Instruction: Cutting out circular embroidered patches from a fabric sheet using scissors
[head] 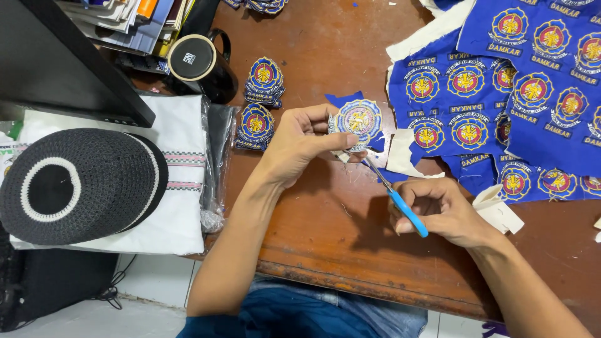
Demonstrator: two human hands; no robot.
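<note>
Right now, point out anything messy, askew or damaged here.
Nothing is damaged. White backing scraps lie loose on the wooden table by the blue patch sheet. The clear plastic wrap overhangs the table edge.

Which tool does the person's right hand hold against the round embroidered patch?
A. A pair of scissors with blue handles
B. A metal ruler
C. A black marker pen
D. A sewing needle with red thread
A: the right hand grips small scissors with blue handles, and their blades reach up to the lower edge of the round patch that the left hand holds above the wooden table.
</note>
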